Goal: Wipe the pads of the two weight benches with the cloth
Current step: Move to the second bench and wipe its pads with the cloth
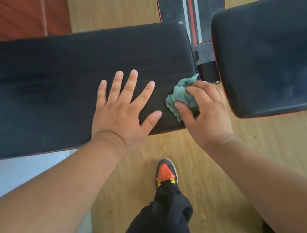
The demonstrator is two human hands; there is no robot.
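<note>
Left hand (122, 110) spread flat on 1 of 2 pads (46, 88) (both black); right hand (205, 109) pinching 1 cloth (180, 94)

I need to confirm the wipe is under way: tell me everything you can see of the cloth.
The cloth is a small teal rag, fluffy like microfibre and bunched into a crumpled wad. It lies on the long black pad, near that pad's right end and front edge. The right hand grips it between thumb and fingers, covering part of it.
</note>
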